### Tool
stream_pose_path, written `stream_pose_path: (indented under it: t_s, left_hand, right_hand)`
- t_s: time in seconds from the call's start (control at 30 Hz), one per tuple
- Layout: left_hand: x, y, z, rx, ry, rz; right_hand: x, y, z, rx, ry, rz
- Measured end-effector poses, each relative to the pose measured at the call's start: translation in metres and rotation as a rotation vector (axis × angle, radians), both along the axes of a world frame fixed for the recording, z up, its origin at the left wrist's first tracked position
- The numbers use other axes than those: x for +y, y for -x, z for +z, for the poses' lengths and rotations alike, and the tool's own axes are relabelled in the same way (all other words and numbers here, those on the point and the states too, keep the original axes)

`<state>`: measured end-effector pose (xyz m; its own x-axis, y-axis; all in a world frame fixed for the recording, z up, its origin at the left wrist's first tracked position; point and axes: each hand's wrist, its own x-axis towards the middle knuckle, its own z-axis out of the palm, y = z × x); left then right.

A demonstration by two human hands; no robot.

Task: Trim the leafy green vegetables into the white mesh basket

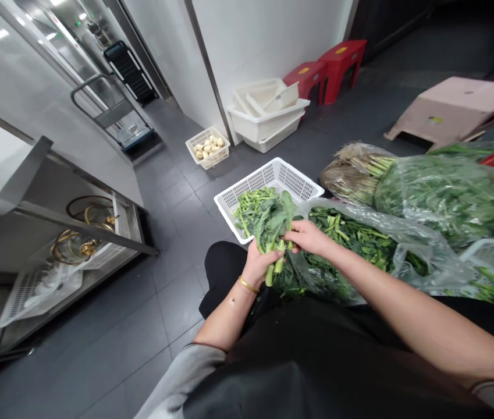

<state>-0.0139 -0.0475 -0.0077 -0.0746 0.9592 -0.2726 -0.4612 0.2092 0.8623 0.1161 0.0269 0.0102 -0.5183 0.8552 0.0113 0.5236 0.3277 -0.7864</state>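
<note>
Dark grey floor tiles [159, 233] stretch past a steel shelving unit [98, 218] toward two red plastic stools [320, 73] and a white crate of pale bulbs [207, 148]. Low in the view, the left hand [259, 265], with a gold bangle [248, 284] at its wrist, is closed around the lower stems of a bunch of leafy green stalks [273, 230]. The right hand [308, 237] grips the same bunch higher up, its fingers curled around the stalks just below the leaves. The bunch sits in the air above a clear plastic bag of greens [425, 256], its leaves overlapping the near rim of a white plastic basket [292, 171]. It looks light; the stems seem crisp and firm enough to hold, while the limp leaves would likely tear, so the thick stems offer the safer grip.
</note>
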Motion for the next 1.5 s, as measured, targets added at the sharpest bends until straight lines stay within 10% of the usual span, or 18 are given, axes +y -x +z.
stream_pose_path:
  t_s: [0.2, 0.33, 0.5, 0.63, 0.73, 1.03, 1.23, 1.37, 1.5]
  left_hand:
    - [0.012, 0.018, 0.004, -0.2, 0.138, 0.038]
    - [0.007, 0.034, 0.008, -0.324, 0.087, -0.117]
    - [-0.001, 0.02, 0.001, -0.223, -0.042, -0.183]
    - [0.003, 0.009, -0.003, -0.175, 0.04, -0.057]
    - [0.007, 0.013, -0.002, -0.201, 0.146, 0.009]
    - [0.0, 0.016, -0.006, -0.379, 0.057, -0.232]
    - [0.002, 0.006, -0.005, -0.044, 0.063, -0.008]
    - [0.009, 0.01, -0.004, -0.029, 0.119, 0.184]
    - [0.014, 0.033, 0.005, -0.029, 0.167, 0.149]
  right_hand:
    - [-0.049, -0.01, -0.01, -0.024, -0.632, 0.239]
    - [-0.046, -0.024, -0.014, -0.254, -0.24, 0.296]
    - [-0.017, -0.013, 0.006, 0.154, 0.18, 0.226]
    - [-0.036, -0.001, 0.018, 0.071, -0.225, 0.022]
    - [-0.063, -0.007, 0.017, -0.061, -0.522, 0.134]
    - [-0.008, -0.006, -0.009, 0.437, 0.464, -0.038]
    - [-0.015, 0.007, -0.008, 0.124, -0.182, -0.276]
    - [-0.054, -0.003, -0.004, -0.002, -0.64, 0.146]
    - [-0.07, -0.014, -0.024, -0.139, -0.42, 0.397]
